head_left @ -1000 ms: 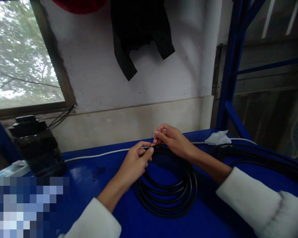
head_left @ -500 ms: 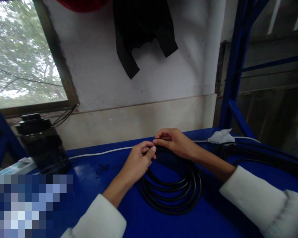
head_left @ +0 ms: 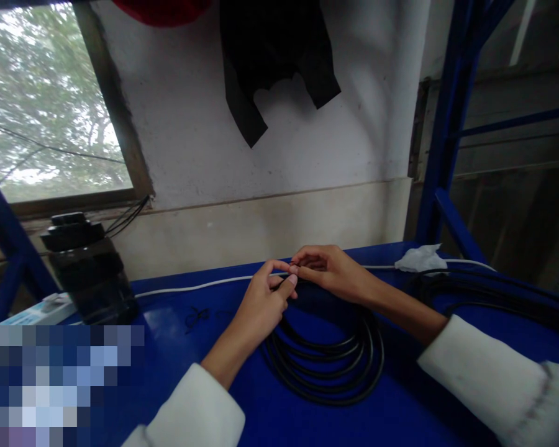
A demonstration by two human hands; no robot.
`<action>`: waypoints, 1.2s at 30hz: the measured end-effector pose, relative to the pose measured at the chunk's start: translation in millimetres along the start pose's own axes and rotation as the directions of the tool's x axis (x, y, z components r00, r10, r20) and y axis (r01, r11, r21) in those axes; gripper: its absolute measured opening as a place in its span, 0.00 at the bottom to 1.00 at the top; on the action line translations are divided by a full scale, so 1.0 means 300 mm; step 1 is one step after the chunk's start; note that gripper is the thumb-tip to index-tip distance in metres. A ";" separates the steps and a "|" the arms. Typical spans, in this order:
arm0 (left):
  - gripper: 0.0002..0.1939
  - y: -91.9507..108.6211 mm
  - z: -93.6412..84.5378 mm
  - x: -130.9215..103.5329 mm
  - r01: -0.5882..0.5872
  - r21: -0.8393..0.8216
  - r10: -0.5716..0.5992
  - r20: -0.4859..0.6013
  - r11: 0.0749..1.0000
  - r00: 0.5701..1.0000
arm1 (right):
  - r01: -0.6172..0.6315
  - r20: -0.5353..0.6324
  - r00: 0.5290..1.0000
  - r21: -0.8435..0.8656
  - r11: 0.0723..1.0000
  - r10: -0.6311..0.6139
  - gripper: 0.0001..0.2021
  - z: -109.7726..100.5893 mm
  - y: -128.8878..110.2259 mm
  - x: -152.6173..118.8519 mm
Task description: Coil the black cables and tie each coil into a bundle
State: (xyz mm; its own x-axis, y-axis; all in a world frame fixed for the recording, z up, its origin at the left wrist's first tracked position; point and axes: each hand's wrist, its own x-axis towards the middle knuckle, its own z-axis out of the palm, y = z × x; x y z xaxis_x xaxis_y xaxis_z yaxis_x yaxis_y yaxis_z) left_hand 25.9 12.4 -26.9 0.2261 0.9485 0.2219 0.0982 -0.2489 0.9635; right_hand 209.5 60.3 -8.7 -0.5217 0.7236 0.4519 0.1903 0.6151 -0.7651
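Left hand (head_left: 264, 304) is closed on the far side of the black cable coil (head_left: 339, 402), which lies on the blue tabletop (head_left: 181, 363). Right hand (head_left: 333, 270) meets it there, thumb and fingertips together; anything between them is too small to tell. Beyond runs a white cord (head_left: 190, 288), a crumpled white wad (head_left: 420, 258) beside it, near more looped black cable (head_left: 507, 303). Far left stands a lidded bottle (head_left: 90, 273), too dark to show its contents.
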 end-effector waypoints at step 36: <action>0.16 0.005 -0.009 -0.002 0.007 -0.003 -0.007 -0.065 1.000 0.998 | 0.043 0.038 0.998 -0.072 0.996 -0.040 0.12 -0.015 -0.006 -0.012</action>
State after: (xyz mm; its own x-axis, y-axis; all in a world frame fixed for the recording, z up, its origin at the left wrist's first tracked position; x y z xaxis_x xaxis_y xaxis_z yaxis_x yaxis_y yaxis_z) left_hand 23.3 11.9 -25.2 0.1618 0.9609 0.2245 0.0968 -0.2419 0.9655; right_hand 214.8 57.9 -6.9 -0.5601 0.6861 0.4644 0.2276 0.6664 -0.7100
